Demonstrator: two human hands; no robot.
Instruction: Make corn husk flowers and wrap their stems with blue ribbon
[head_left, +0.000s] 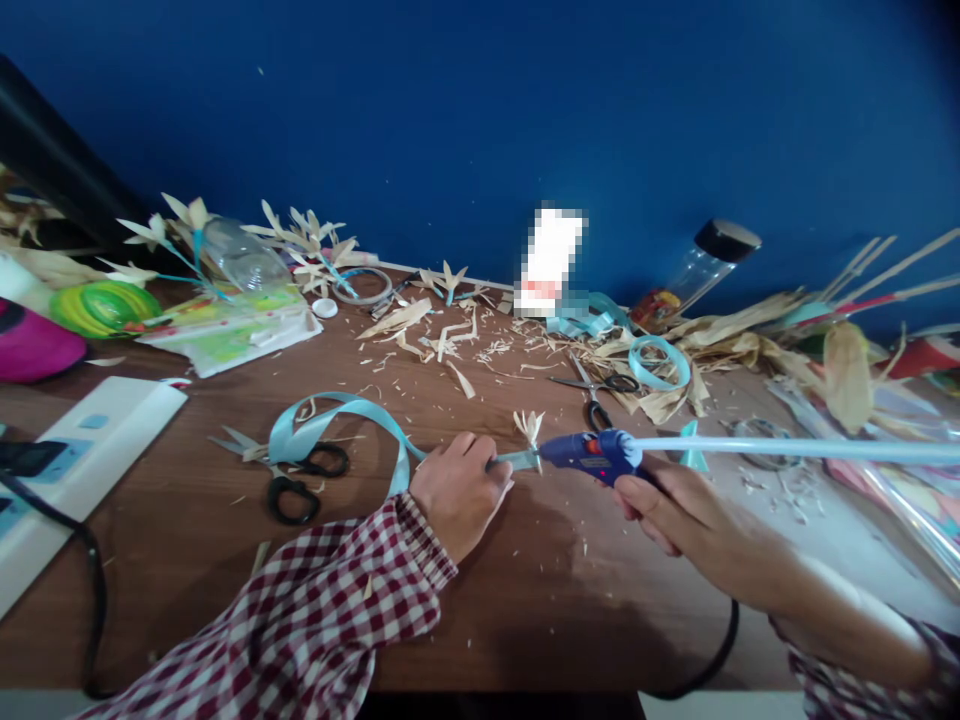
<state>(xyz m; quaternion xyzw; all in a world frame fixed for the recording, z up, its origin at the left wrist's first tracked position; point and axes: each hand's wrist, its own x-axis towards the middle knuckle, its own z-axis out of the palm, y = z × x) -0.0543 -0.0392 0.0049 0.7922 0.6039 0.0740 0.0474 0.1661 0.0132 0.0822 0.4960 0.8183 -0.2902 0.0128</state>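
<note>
My right hand [675, 500] is wrapped round a blue hot glue gun [596, 455], with a long glue stick [765, 449] jutting from its back to the right. The nozzle points left, at the end of a light blue ribbon [519, 461] beside a small pale dried-husk flower [530, 428]. Whether the nozzle touches the ribbon, I cannot tell. My left hand [461, 490] is closed on that ribbon, low over the table. Behind this hand the ribbon loops left over black-handled scissors [292, 495]. The fingertips of my left hand are partly hidden.
Another pair of scissors [598, 390] and a ribbon roll [660, 362] lie beyond the glue gun. Husk scraps [450, 345] litter the brown table. A white power strip [139, 420] is at left, husk flowers [307, 235] at the back left. A jar [705, 265] stands back right.
</note>
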